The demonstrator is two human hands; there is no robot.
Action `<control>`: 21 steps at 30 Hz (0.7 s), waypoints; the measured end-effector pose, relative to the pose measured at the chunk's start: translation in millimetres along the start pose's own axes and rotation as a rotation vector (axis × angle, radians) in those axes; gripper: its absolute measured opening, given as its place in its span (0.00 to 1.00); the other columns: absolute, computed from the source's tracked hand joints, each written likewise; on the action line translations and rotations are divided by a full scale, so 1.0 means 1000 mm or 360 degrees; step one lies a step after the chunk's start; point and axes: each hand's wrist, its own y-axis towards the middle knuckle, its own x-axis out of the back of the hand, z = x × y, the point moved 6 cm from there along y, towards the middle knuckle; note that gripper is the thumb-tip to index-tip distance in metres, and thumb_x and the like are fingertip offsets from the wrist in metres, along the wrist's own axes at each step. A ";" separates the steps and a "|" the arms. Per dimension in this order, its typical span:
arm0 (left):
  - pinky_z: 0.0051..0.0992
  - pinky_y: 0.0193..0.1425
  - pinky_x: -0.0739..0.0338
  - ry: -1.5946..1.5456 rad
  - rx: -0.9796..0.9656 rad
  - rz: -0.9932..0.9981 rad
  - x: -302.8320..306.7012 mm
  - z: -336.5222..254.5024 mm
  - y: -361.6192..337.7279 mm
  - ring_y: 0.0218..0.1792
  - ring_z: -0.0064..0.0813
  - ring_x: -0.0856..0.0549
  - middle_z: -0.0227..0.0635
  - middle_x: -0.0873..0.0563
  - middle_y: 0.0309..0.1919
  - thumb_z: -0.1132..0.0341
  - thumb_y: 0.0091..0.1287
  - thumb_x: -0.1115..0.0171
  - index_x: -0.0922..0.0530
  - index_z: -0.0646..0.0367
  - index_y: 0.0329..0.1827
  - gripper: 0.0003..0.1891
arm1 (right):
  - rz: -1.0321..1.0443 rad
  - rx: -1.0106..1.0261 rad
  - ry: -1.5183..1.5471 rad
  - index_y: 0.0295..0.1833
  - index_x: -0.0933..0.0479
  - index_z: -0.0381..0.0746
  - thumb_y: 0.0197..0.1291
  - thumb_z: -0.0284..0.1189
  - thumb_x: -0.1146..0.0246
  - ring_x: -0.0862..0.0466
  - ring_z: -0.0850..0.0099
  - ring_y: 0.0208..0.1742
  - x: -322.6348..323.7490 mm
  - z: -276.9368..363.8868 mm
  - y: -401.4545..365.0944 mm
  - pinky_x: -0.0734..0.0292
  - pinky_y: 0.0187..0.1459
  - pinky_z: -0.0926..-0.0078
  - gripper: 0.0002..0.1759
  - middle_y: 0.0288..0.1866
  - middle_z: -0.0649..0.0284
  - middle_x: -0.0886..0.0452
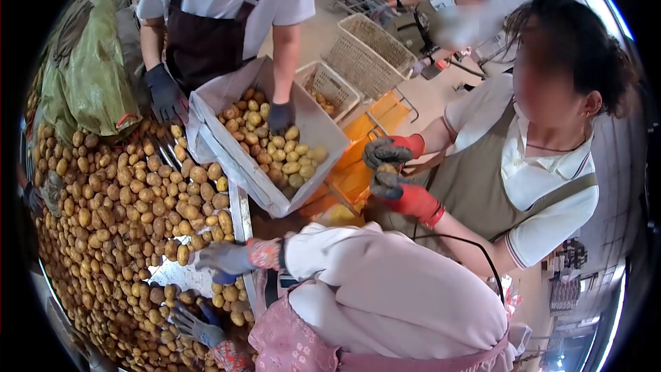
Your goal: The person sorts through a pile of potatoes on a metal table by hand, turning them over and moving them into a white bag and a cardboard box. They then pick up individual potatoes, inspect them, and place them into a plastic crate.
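My left hand (196,324), in a grey and blue glove, lies over potatoes near the bottom with its fingers spread. Above it, my right hand (227,259), in the same kind of glove, has its fingers stretched leftward and slightly blurred, beside the loose potatoes (138,196). No potato shows in either grip. A bare white patch of the sorting table (180,275) shows between the potatoes next to my hands. Patterned cuffs and pale sleeves cover my arms.
A co-worker in a dark apron (206,41) has one gloved hand in a pale crate of potatoes (323,131). At right, a person with red-and-grey gloves (420,207) holds a potato. Green sacks (103,69), mesh crates (372,55) and another person (454,14) stand behind.
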 end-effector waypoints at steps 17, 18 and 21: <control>0.58 0.80 0.51 0.0579 -0.0069 0.0263 -0.003 0.326 0.206 0.81 0.47 0.47 0.39 0.47 0.83 0.39 0.70 0.46 0.44 0.47 0.82 0.41 | 0.0561 0.0327 -0.0149 0.68 0.27 0.47 0.62 0.55 0.41 0.21 0.49 0.62 -0.112 -0.028 0.009 0.22 0.57 0.52 0.34 0.73 0.53 0.29; 0.58 0.80 0.51 0.0578 -0.0188 0.0326 -0.019 0.331 0.232 0.81 0.47 0.46 0.39 0.47 0.83 0.39 0.70 0.46 0.43 0.47 0.82 0.41 | 0.0608 0.0315 -0.0147 0.68 0.27 0.47 0.62 0.55 0.41 0.21 0.49 0.62 -0.107 -0.032 0.007 0.22 0.57 0.52 0.34 0.73 0.53 0.29; 0.58 0.80 0.51 0.0454 -0.0611 0.0427 -0.052 0.328 0.299 0.81 0.47 0.46 0.40 0.46 0.83 0.39 0.70 0.45 0.43 0.47 0.82 0.41 | 0.0746 0.0217 -0.0145 0.68 0.26 0.46 0.62 0.55 0.41 0.20 0.49 0.61 -0.099 -0.036 0.008 0.22 0.57 0.52 0.35 0.71 0.53 0.27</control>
